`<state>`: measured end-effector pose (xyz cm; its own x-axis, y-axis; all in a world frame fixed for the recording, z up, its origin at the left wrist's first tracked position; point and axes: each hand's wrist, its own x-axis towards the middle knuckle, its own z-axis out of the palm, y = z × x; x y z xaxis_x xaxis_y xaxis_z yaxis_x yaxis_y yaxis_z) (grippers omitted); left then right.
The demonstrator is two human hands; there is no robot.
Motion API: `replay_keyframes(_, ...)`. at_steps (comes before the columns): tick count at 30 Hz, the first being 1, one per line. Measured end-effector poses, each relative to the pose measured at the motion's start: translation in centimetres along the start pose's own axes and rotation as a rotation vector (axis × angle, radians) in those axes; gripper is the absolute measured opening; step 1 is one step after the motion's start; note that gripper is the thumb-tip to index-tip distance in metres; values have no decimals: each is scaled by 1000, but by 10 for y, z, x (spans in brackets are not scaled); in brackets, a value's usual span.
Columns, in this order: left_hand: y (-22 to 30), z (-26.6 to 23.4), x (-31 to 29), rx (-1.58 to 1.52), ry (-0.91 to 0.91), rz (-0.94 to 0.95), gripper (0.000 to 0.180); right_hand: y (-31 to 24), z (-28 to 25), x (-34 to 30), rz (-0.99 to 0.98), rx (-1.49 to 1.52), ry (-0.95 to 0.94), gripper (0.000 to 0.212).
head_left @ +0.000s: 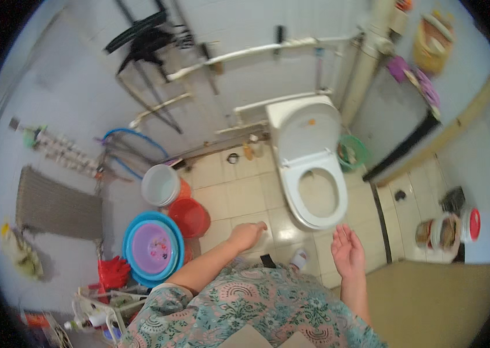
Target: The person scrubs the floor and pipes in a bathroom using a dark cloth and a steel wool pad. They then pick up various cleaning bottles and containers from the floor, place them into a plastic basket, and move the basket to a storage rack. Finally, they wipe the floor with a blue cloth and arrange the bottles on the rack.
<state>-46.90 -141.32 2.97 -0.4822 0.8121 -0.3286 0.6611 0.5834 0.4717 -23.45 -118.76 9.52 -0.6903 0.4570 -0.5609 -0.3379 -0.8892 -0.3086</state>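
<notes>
My right hand [348, 250] is raised palm up in front of the toilet [306, 145], its fingers stretched out and holding nothing. The white toilet's lid and seat ring are separate, the lid [310, 131] lifted and the bowl [318, 193] exposed. My left hand [246, 236] hangs over the tiles, left of the bowl. It shows mostly its back; a fingertip points toward the toilet, some fingers are hidden beneath, and no object shows in it. Nearest to it is a red bucket [189, 218], apart from the hand.
A white bucket [161, 185] and stacked blue and purple basins [151, 248] stand at the left. A green basket [353, 153] sits right of the toilet. Red gloves [113, 272] hang near a cluttered rack [103, 307]. Jars [445, 230] stand at the far right, beyond a dark threshold strip [383, 226].
</notes>
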Motion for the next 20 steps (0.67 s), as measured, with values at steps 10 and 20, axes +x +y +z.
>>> replay_keyframes(10,97,15,88,-135,-5,237,18,-95,-72,4,-153,103,120,28)
replay_keyframes(20,147,25,182,-73,-228,488,10,-106,-79,-19,-318,191,276,25)
